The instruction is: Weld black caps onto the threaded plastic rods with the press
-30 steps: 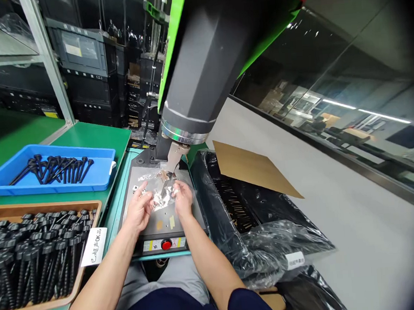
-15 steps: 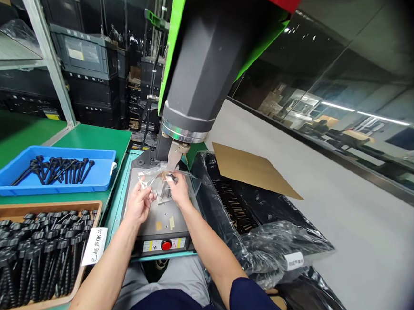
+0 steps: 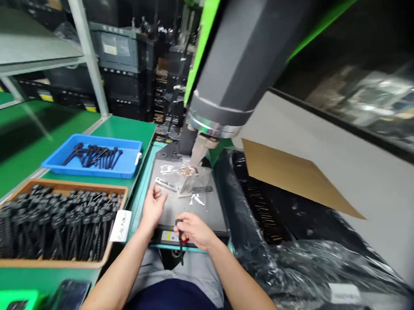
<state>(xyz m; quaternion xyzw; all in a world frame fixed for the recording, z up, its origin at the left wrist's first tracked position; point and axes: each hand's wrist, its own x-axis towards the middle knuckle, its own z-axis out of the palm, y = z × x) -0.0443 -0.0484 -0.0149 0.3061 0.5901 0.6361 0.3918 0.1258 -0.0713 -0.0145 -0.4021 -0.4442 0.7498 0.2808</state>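
Note:
My right hand (image 3: pixel 194 230) pinches the head of a black ridged rod (image 3: pixel 180 243), whose shaft hangs down past the front edge of the machine base. Beside the fixture, my left hand (image 3: pixel 154 208) has its fingers loosely curved and apart, with nothing visible in them. A metal fixture (image 3: pixel 166 184) sits on the grey base plate (image 3: pixel 171 210), with clear plastic film (image 3: pixel 203 174) around it. Above it is the metal tip (image 3: pixel 200 148) of the dark press head (image 3: pixel 228 84). My right hand partly covers the red button (image 3: pixel 185 240).
To the left, an orange-brown tray (image 3: pixel 126 199) holds many black knob-headed rods, and a blue tray (image 3: pixel 136 167) holds more. On the right are a box lined with black plastic (image 3: pixel 233 191) and a cardboard sheet (image 3: pixel 295 179). A phone (image 3: pixel 66 304) lies at lower left.
Both hands have come away from under the press tip. My right hand has moved toward me with the black rod; my left has let go of the film. The view has swung left.

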